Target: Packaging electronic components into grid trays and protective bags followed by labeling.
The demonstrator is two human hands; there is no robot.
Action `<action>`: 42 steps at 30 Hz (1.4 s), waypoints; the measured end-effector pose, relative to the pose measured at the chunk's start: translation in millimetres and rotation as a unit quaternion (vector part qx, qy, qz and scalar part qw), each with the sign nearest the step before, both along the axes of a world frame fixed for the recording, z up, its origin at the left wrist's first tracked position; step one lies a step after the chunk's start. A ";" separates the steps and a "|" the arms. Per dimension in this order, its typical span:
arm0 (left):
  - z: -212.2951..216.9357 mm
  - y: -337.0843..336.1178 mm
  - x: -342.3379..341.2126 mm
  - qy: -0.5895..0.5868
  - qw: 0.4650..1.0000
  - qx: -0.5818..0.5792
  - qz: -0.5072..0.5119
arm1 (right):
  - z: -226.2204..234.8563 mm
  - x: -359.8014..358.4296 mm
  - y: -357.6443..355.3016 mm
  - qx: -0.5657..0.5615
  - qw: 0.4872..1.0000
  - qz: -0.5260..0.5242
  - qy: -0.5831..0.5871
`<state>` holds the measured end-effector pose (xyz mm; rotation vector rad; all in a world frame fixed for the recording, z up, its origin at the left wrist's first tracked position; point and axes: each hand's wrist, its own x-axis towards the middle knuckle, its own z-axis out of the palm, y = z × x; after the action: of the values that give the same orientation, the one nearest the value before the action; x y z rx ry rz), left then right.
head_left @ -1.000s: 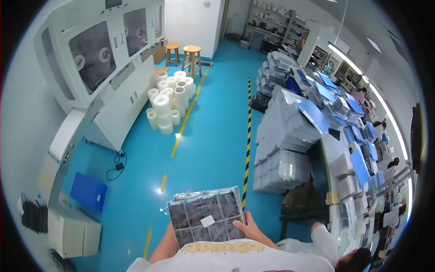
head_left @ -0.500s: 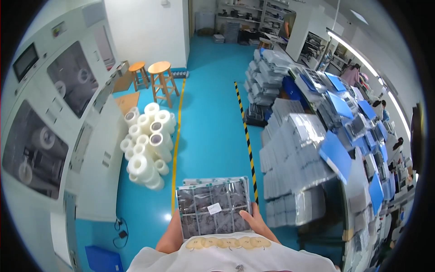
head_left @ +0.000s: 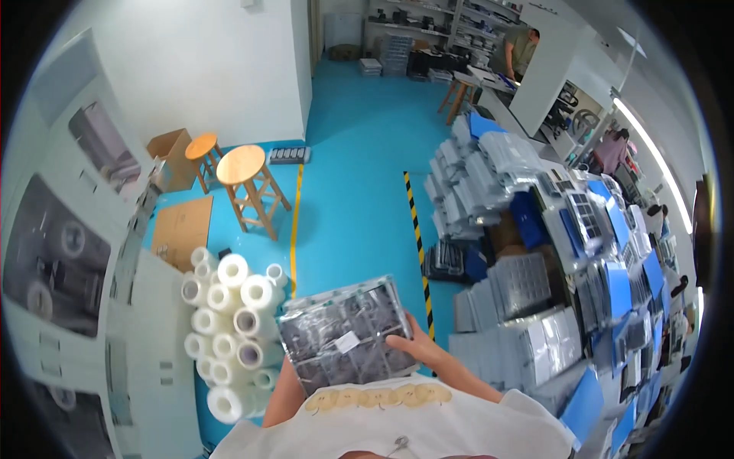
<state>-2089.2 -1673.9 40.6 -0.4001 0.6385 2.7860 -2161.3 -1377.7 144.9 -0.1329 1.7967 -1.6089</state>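
A stack of clear plastic compartment trays (head_left: 313, 352), filled with dark pieces and bearing a small white label, is held in front of my chest. My right hand (head_left: 405, 342) grips its right edge, thumb over the top face and fingers mostly hidden beneath. On the left side my left hand (head_left: 288, 375) supports the stack; its fingers are out of sight under the trays. The stack tilts, its right end farther from me than its left.
White rolls (head_left: 222, 321) stand clustered at left beside machines (head_left: 57, 252). Wooden stools (head_left: 241, 164) and flattened cardboard (head_left: 182, 226) lie beyond. Piled trays (head_left: 527, 336) and a loaded bench line the right, past striped floor tape (head_left: 417, 222). Another person (head_left: 521, 53) is at the far right.
The view has moved forward along the aisle, so the rolls, stools and piled trays appear closer. The stack in my hands has tilted, its left end lower in view.
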 end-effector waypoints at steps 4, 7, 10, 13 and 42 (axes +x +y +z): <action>9.6 -43.9 -177.0 0.001 1.000 0.004 -0.017 | 14.3 -145.3 -45.1 -0.014 0.996 -0.083 -0.040; 12.9 -51.4 -310.4 0.005 0.999 0.012 -0.041 | 32.2 -244.0 -59.9 -0.002 0.993 -0.113 -0.033; 5.4 -64.9 -436.8 0.013 0.998 0.007 -0.058 | 20.5 -350.9 -76.3 -0.029 0.989 -0.142 -0.020; -0.7 -71.0 -572.6 0.012 0.998 0.001 -0.065 | 7.9 -464.9 -96.0 -0.031 0.985 -0.168 -0.006; 10.8 -133.9 -1737.3 0.028 0.971 0.102 -0.214 | 5.2 -1582.3 -165.9 -0.028 0.957 -0.289 0.009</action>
<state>-3826.5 -1807.8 51.4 -0.1230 0.3880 2.4218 -3743.6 -1543.6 150.1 0.3909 1.9111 -2.0586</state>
